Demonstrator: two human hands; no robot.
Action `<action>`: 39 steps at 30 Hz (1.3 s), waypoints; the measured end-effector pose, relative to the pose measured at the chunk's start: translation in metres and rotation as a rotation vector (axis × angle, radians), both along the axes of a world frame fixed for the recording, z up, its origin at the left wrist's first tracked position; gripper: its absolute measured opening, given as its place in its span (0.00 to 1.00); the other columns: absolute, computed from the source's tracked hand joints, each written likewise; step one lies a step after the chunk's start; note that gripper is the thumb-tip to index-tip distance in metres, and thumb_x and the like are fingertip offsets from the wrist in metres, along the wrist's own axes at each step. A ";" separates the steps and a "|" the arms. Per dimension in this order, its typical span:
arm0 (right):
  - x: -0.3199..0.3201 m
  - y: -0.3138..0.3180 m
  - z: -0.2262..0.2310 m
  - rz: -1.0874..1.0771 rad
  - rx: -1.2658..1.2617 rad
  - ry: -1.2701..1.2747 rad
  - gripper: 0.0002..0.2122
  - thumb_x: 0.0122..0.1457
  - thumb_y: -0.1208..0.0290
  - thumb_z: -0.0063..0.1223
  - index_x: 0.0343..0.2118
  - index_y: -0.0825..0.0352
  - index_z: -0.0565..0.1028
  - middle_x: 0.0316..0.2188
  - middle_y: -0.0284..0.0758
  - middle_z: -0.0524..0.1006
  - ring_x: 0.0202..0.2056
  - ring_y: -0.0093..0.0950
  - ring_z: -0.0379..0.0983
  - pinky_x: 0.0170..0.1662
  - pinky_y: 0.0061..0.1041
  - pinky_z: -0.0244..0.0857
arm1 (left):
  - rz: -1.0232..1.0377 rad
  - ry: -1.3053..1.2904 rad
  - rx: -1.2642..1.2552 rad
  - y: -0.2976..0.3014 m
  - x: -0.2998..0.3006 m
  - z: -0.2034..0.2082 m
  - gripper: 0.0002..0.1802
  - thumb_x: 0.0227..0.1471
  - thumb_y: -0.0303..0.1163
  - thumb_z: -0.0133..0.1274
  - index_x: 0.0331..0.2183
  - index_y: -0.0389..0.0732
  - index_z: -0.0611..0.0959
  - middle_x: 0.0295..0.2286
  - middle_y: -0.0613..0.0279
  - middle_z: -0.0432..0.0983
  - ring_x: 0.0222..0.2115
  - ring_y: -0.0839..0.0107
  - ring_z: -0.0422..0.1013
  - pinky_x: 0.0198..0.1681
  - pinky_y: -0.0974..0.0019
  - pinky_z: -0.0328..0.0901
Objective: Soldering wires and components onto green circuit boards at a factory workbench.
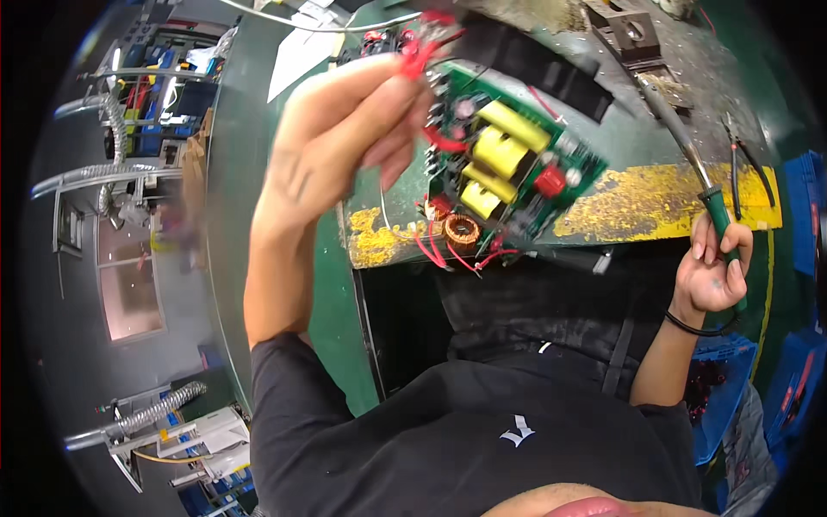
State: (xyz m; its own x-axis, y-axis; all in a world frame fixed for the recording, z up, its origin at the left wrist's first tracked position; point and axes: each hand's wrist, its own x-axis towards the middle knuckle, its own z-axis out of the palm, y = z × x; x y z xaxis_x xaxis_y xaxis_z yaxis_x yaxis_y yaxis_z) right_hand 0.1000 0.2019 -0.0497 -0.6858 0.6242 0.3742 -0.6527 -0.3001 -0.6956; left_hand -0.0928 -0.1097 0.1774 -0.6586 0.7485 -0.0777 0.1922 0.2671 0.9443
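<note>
My left hand (345, 129) is raised over the bench, its thumb and fingers pinching red wires (417, 60) with blurred ends. Right beside it is a green circuit board (564, 142), tilted, carrying yellow-wrapped transformers (500, 153) and a red block component (550, 181). A copper-wound ring coil (463, 231) and loose red leads show at its lower edge. Whether the board hangs from the wires or rests on something, I cannot tell. My right hand (713, 274) is closed round the green handle of a soldering iron (715, 207), whose metal shaft points up and away.
A long black part (534, 65) lies behind the board. At the far right of the bench stand a metal iron holder (627, 39) and hand cutters (746, 168) with red and black handles. The bench's front edge (637, 202) has worn yellow paint. Blue bins (728, 353) sit right below.
</note>
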 end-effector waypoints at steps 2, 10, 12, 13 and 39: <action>0.002 0.004 -0.004 -0.033 -0.014 -0.012 0.11 0.55 0.59 0.48 0.29 0.62 0.66 0.18 0.27 0.58 0.22 0.22 0.58 0.31 0.23 0.50 | -0.024 0.056 -0.024 0.036 -0.021 -0.023 0.19 0.69 0.40 0.46 0.33 0.33 0.78 0.18 0.70 0.68 0.17 0.81 0.63 0.24 0.76 0.59; -0.003 0.010 -0.010 -0.043 0.000 0.001 0.11 0.57 0.59 0.48 0.28 0.61 0.65 0.19 0.27 0.58 0.21 0.21 0.56 0.30 0.23 0.49 | -0.028 0.186 -0.199 0.082 -0.068 -0.124 0.19 0.63 0.44 0.52 0.31 0.37 0.78 0.19 0.69 0.70 0.19 0.79 0.66 0.26 0.70 0.61; -0.002 0.012 -0.015 -0.042 0.003 -0.007 0.12 0.57 0.58 0.48 0.28 0.61 0.64 0.20 0.28 0.58 0.21 0.21 0.56 0.30 0.23 0.49 | 0.043 0.173 -0.166 0.076 -0.069 -0.140 0.17 0.60 0.43 0.56 0.33 0.37 0.78 0.21 0.69 0.71 0.22 0.79 0.66 0.28 0.70 0.62; -0.001 0.014 -0.015 -0.048 0.009 -0.016 0.12 0.57 0.58 0.48 0.28 0.61 0.64 0.21 0.29 0.58 0.22 0.21 0.56 0.30 0.23 0.49 | 0.077 0.251 -0.175 0.074 -0.071 -0.144 0.17 0.58 0.43 0.59 0.33 0.37 0.79 0.21 0.69 0.71 0.23 0.79 0.67 0.29 0.69 0.62; -0.001 0.014 -0.018 -0.084 0.041 -0.061 0.14 0.55 0.56 0.49 0.27 0.64 0.64 0.21 0.29 0.58 0.22 0.20 0.55 0.30 0.20 0.51 | 0.455 -0.107 0.253 0.088 -0.072 -0.182 0.10 0.63 0.32 0.54 0.40 0.35 0.83 0.34 0.59 0.82 0.33 0.74 0.77 0.37 0.69 0.71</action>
State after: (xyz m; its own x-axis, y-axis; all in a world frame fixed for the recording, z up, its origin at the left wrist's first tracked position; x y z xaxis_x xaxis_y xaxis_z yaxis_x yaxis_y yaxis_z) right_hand 0.0994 0.2164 -0.0679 -0.6543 0.6652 0.3596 -0.6303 -0.2170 -0.7454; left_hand -0.1652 -0.0222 -0.0046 -0.9193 0.3933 -0.0165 0.0087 0.0622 0.9980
